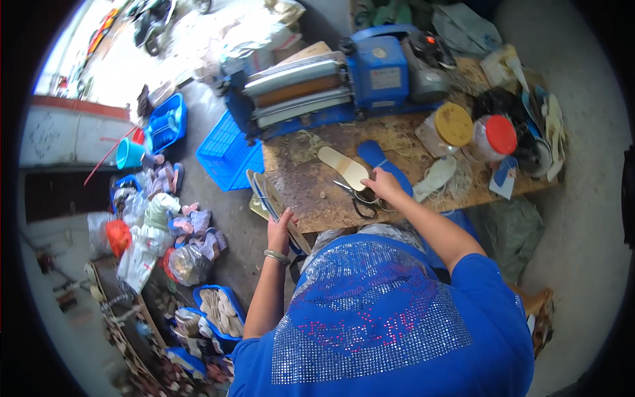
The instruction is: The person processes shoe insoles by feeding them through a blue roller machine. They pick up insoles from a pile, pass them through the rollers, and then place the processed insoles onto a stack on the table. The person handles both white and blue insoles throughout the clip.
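Scissors (360,196) lie near the front edge of the desk (311,192), and the right hand (382,182) rests on or just over them with its fingers curled downward; whether that grip has closed on the handles I cannot tell, since the knuckles hide the loops. Just behind the hand, toward the middle of the desk, a pale insole (344,167) lies flat, with a blue insole (380,159) beside it on its right, the 2 close together and possibly touching. The left hand (280,228) is at the desk's front-left corner, fingers wrapped around the lower end of a stack of thin soles (264,192) that stands on edge against that corner, so this grip looks clenched on the stack. A blue roller machine (331,83) fills the back-left part of the desk, and 2 jars, a yellow-lidded jar (453,126) and a red-lidded jar (497,135), stand toward the back-right

Judging by the posture, the step in hand is gathering: one hand steadies the stack of soles while the other goes for the cutting tool. A next move would call for a firm seat of thumb and fingers in the scissor loops before lifting, and for drawing a single sole clear of the stack without spilling the rest off the corner
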A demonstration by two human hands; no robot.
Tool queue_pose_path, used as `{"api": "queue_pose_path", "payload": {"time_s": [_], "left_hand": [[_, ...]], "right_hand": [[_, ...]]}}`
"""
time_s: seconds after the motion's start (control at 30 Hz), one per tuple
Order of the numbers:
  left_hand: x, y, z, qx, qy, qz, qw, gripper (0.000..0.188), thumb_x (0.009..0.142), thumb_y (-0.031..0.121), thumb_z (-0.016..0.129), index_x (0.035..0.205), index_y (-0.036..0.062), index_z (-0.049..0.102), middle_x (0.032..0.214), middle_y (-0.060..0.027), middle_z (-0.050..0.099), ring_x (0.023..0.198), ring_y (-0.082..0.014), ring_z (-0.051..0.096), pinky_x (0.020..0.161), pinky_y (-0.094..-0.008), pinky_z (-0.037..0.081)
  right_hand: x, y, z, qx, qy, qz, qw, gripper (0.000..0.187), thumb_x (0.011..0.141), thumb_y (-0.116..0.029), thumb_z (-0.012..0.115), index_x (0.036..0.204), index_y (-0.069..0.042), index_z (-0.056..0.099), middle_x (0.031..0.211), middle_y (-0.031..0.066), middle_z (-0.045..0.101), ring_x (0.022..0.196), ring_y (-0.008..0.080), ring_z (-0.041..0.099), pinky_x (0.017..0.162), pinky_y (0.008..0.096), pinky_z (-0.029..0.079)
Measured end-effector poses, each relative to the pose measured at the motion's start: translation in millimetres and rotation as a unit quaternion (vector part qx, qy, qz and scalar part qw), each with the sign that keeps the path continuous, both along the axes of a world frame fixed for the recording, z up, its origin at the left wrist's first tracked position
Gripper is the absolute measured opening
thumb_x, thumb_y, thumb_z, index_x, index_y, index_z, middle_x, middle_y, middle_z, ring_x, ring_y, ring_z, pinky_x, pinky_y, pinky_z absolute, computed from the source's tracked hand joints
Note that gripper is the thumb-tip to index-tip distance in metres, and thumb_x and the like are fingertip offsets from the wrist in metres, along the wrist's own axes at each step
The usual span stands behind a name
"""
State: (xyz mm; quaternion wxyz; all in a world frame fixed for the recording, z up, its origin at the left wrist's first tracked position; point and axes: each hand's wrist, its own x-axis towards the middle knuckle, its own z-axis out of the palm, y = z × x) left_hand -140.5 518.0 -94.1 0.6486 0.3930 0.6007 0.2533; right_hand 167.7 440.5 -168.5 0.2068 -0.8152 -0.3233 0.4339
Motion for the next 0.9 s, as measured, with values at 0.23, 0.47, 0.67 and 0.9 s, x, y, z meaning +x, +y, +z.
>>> {"api": "queue_pose_path", "payload": {"time_s": [0.23,0.47,0.67,0.9], "left_hand": [[-49.4,-11.3,1.8,0.036,0.017,0.046,0.998,0.037,0.082,0.024,0.066,0.108,0.0045,0.048,0.09,-0.0048,0.058,0.075,-0.0145,0.058,0.068,-0.0284,0.048],[-134.6,-35.2,-26.0,-0.01,0.033,0.214,0.976,0.043,0.08,0.027,0.068,0.109,0.0029,0.048,0.09,-0.0089,0.059,0.072,-0.0166,0.061,0.063,-0.0286,0.051],[-196.1,-38.4,-51.6,-0.014,0.064,0.269,0.961,0.045,0.08,0.026,0.067,0.111,0.0004,0.046,0.09,-0.0095,0.058,0.068,-0.0167,0.059,0.063,-0.0291,0.051],[-247.1,-39.5,-81.0,-0.031,0.112,0.291,0.95,0.051,0.08,0.028,0.067,0.116,-0.0006,0.045,0.095,-0.0106,0.057,0.069,-0.0179,0.06,0.061,-0.0299,0.05]], "right_hand": [[-10.1,25.9,-31.7,0.056,0.045,-0.047,0.996,0.047,0.069,-0.016,0.07,0.108,0.003,0.052,0.081,0.0156,0.066,0.058,0.0234,0.064,0.056,0.0358,0.051],[-46.7,62.1,45.7,0.112,0.34,-0.085,0.93,0.022,0.086,-0.011,0.058,0.103,0.0,0.054,0.073,0.007,0.063,0.054,0.0116,0.061,0.046,0.018,0.047],[-112.8,163.4,60.3,0.125,0.455,-0.163,0.867,0.018,0.089,-0.008,0.051,0.102,0.003,0.051,0.087,0.0149,0.064,0.066,0.0195,0.066,0.051,0.0219,0.053],[-129.6,250.0,64.5,0.158,0.461,-0.19,0.852,0.017,0.09,-0.008,0.05,0.102,0.004,0.051,0.091,0.0173,0.064,0.072,0.0223,0.067,0.053,0.0238,0.055]]}}
